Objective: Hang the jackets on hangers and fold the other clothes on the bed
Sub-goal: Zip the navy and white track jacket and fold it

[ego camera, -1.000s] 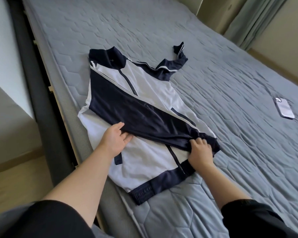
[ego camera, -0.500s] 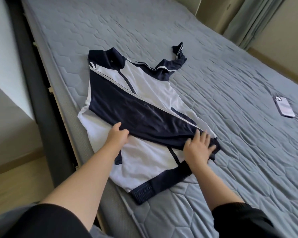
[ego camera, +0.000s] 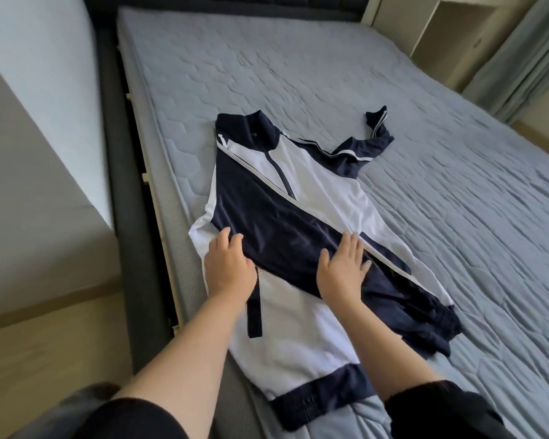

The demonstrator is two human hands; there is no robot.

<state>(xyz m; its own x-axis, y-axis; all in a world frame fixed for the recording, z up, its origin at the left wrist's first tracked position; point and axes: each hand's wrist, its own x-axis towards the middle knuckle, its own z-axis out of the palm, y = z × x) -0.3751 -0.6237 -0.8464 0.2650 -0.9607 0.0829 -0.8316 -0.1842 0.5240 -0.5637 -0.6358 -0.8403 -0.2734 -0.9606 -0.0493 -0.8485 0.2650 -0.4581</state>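
A navy and white zip jacket [ego camera: 317, 182] lies flat on the grey bed [ego camera: 457, 201], collar toward the headboard. One navy sleeve is folded diagonally across its front, cuff at the lower right. The other sleeve sticks out at the upper right. My left hand [ego camera: 229, 267] rests on the folded sleeve's near edge with fingers fairly straight. My right hand [ego camera: 343, 267] lies flat on the sleeve with fingers spread.
The dark bed frame [ego camera: 121, 172] runs along the left, with wooden floor [ego camera: 45, 343] beside it. A dark headboard [ego camera: 235, 4] closes the far end. Curtains [ego camera: 520, 58] hang at the upper right.
Both hands have slid up the folded sleeve toward the collar. The right hand let go of the cuff and now lies flat. The view tilted up, and the phone is out of sight.
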